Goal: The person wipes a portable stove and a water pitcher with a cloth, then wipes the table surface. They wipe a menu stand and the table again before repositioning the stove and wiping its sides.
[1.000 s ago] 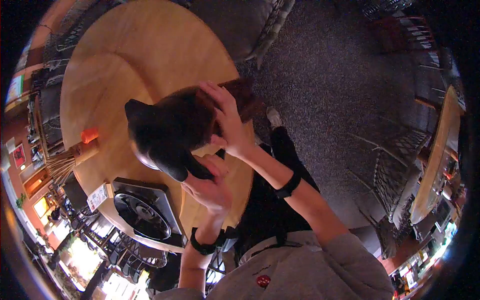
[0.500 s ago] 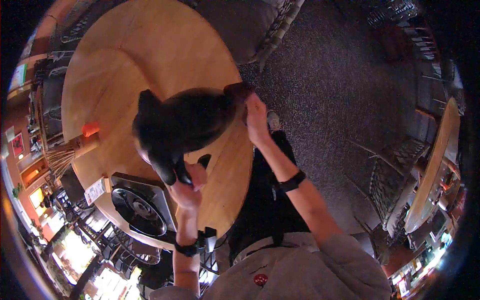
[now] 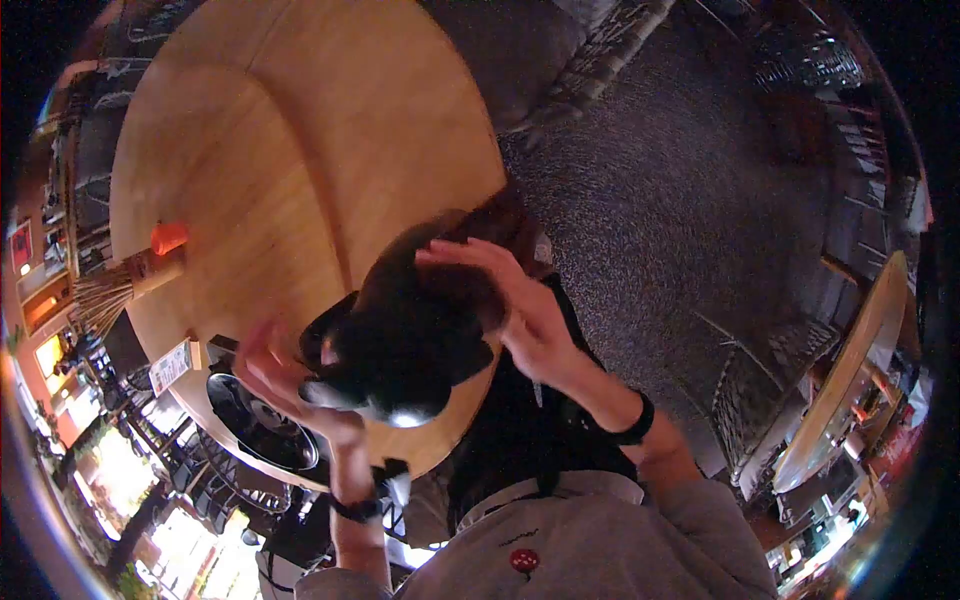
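A black plush animal [image 3: 405,345], with a pale patch low on its front and a brownish rear end, is at the near right part of the wooden table, close to my body. My right hand [image 3: 530,315] rests along its right side with the fingers stretched out over its back. My left hand [image 3: 285,380] is at its left, fingers extended and slightly blurred, the palm near or touching its front end. Neither hand is wrapped round it. The animal's underside is hidden.
The round wooden table [image 3: 200,180] carries a black round dish-like thing [image 3: 255,420], a small printed card stand [image 3: 172,367] and an orange-topped holder [image 3: 168,238] with thin sticks. A second table [image 3: 850,370] stands at the right. Chairs surround the table.
The plush animal has come nearer to my body and turned. My left hand has let go of its front and moved left; my right hand has left its rear end and lies flat on its side.
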### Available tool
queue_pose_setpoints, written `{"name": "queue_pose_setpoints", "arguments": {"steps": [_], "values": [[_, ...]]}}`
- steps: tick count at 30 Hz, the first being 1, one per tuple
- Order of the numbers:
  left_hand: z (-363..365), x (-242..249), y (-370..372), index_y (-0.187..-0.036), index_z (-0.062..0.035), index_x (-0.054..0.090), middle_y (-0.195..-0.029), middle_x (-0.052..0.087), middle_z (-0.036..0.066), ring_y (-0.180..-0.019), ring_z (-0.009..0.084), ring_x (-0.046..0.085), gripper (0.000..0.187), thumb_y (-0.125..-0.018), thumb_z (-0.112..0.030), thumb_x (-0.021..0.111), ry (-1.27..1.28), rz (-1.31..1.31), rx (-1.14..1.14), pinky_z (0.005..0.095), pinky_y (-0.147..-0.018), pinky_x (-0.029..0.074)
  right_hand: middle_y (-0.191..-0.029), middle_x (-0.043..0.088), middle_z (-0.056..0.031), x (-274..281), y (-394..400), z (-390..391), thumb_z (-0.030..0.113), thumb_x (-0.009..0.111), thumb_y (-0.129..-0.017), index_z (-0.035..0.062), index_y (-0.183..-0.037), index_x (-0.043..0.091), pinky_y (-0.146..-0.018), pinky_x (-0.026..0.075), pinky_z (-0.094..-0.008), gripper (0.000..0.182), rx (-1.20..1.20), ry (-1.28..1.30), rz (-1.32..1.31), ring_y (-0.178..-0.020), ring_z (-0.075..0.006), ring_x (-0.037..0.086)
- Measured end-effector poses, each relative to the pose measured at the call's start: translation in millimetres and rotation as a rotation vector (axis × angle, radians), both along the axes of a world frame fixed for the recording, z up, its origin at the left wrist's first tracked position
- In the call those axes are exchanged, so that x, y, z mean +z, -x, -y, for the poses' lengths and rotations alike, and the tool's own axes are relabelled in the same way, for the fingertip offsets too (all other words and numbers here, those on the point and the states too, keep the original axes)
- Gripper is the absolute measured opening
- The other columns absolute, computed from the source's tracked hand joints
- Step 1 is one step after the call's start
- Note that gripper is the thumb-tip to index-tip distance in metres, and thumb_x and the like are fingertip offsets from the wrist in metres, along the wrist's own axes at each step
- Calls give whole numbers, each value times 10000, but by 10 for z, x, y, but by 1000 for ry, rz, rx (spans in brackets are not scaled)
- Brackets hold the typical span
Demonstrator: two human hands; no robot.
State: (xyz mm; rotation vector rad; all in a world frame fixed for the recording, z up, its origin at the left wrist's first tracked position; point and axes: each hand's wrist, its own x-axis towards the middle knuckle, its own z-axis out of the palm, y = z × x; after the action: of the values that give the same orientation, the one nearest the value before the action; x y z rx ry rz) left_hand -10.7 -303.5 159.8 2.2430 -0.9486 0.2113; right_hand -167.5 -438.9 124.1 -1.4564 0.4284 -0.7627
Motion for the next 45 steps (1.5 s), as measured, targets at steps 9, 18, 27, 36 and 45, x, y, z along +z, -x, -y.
{"name": "queue_pose_setpoints", "arguments": {"steps": [9,18,27,36,45], "values": [[326,164,297,-999,-27,431,-933,421,144,-1114,294,388,381,-874,-384,388,699,-1134,201,502,-1018,226,-1207,484,-112,-216,-177,106,376,262,-895,41,-1053,534,-990,234,-424,460,115,165,-75,-1155,-297,410],[429,-273,-272,-612,-30,429,-832,345,133,-920,265,398,190,-710,-128,559,763,-1151,-370,574,-951,279,-1210,465,-100,-1077,-216,-42,329,293,-915,42,-1177,461,-979,242,-345,423,70,-375,-258,-1165,-272,376],[574,-130,-277,-635,-38,459,-853,351,132,-898,241,370,254,-765,-228,568,568,-1158,-413,535,-883,367,-1188,491,-68,-98,-392,97,260,403,-869,73,-1047,525,-951,242,-425,286,386,98,-97,-1128,-257,417],[610,-136,-275,-635,-33,468,-849,354,134,-891,238,373,283,-777,-256,570,583,-1148,-416,527,-866,383,-1148,515,-87,-724,-595,249,233,419,-880,38,-1079,533,-934,302,-344,302,420,-216,-271,-1099,-242,441],[511,-202,-249,-642,-24,468,-842,355,136,-887,233,385,246,-777,-216,539,680,-1153,-420,551,-894,362,-1070,570,-68,-1479,-569,300,207,426,-866,53,-1028,577,-997,247,-362,270,346,147,-458,-1119,-198,437]]}}
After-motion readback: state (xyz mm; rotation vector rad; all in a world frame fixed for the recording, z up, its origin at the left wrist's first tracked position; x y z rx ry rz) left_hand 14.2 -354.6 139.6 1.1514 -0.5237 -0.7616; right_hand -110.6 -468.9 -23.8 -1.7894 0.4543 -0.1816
